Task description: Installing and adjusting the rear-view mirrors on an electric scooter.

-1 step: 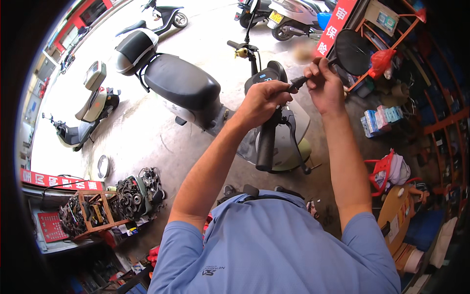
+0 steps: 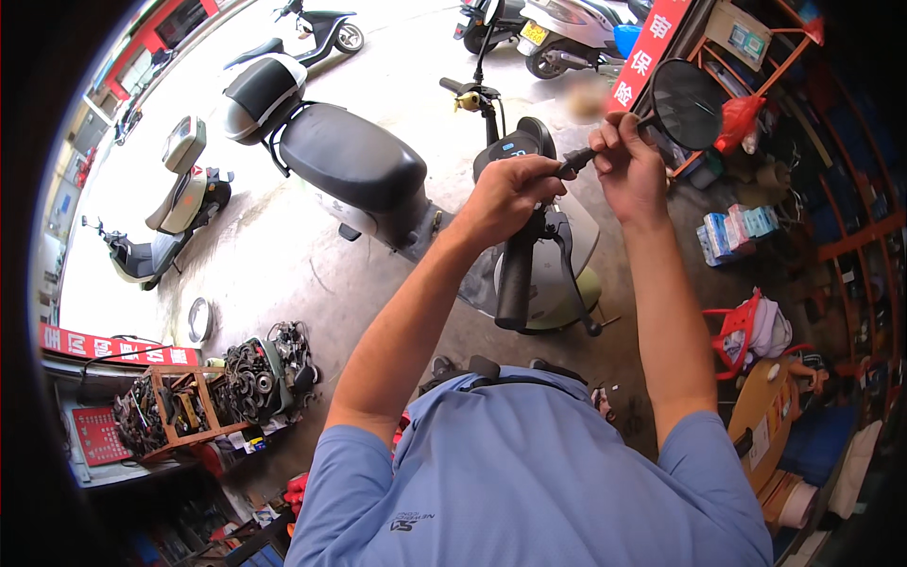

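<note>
A scooter with a black seat [image 2: 354,156] stands in front of me, its handlebar nearest my hands. My right hand [image 2: 628,165] pinches the stem of a round black rear-view mirror [image 2: 687,104], close to the mirror head. Lower on that stem, my left hand [image 2: 518,194] is closed around the black sleeve [image 2: 575,163] at its base; the exact joint is hidden by my fingers. Below my left hand are the black handlebar grip [image 2: 513,283] and the brake lever [image 2: 570,274]. The scooter's display [image 2: 513,149] shows just beyond that hand.
Another scooter [image 2: 175,213] is parked at left, with more at the back. Used parts [image 2: 260,383] fill a rack at lower left. On the right are small boxes [image 2: 737,230], a red chair [image 2: 737,331] and shelving [image 2: 864,236].
The mirror head has turned and shifted slightly right and down, so its glass shows more. Both hands keep their hold, nearly in place.
</note>
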### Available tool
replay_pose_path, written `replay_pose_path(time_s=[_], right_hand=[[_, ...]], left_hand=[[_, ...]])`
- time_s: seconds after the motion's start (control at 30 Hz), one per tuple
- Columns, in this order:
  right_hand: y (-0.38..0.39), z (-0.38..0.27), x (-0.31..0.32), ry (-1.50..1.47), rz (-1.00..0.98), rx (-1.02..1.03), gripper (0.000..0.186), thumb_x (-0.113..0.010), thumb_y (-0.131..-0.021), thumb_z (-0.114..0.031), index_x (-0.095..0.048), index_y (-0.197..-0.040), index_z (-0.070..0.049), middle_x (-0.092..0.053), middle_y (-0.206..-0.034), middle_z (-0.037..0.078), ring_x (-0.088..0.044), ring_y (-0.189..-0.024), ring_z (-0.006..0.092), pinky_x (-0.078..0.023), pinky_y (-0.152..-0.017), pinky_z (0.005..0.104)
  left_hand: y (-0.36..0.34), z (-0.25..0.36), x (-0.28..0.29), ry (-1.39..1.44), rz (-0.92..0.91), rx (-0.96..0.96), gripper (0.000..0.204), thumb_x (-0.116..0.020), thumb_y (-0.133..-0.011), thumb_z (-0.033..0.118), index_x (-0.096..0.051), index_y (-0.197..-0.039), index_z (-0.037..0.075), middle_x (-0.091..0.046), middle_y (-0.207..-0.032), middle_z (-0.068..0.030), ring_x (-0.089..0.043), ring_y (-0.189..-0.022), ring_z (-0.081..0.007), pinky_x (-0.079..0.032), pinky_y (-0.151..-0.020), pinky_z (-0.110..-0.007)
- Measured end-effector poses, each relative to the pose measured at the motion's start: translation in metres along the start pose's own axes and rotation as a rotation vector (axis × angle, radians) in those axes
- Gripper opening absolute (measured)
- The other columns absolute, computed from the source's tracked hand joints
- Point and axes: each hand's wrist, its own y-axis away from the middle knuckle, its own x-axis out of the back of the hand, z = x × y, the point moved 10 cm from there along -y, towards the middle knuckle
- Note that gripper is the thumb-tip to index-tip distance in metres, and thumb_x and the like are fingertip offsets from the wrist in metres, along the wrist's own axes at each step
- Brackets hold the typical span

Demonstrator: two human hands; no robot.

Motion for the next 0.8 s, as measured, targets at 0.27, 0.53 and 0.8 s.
replay_pose_path(time_s=[0.27, 0.53, 0.8], right_hand=[[0.030, -0.018, -0.016, 0.102, 0.014, 0.155, 0.024, -0.055, -0.098, -0.024, -0.062, -0.100, -0.002, -0.056, -0.077, 0.004, -0.058, -0.081, 0.0193, -0.045, -0.063, 0.0258], [0.025, -0.019, -0.010, 0.163, -0.143, 0.039, 0.025, -0.055, -0.097, -0.026, -0.063, -0.100, -0.002, -0.064, -0.092, 0.010, -0.063, -0.099, 0.0274, -0.047, -0.089, 0.0397], [0.022, -0.021, -0.012, 0.324, -0.254, -0.004, 0.027, -0.057, -0.096, -0.021, -0.061, -0.114, -0.001, -0.066, -0.098, 0.013, -0.063, -0.106, 0.0319, -0.047, -0.097, 0.0479]], left_hand=[[0.001, 0.004, -0.002, 0.001, -0.047, 0.032, 0.018, -0.056, -0.093, 0.003, -0.067, -0.107, 0.001, -0.067, -0.086, -0.0016, -0.059, -0.084, -0.0083, -0.048, -0.079, -0.026], [0.000, 0.008, 0.000, -0.059, -0.058, -0.005, 0.021, -0.057, -0.093, 0.005, -0.066, -0.112, 0.002, -0.069, -0.086, -0.0026, -0.060, -0.084, -0.0089, -0.047, -0.080, -0.026], [0.003, 0.006, 0.003, -0.038, -0.046, -0.021, 0.023, -0.060, -0.091, 0.007, -0.066, -0.112, 0.000, -0.071, -0.088, -0.0045, -0.062, -0.084, -0.0096, -0.048, -0.080, -0.027]])
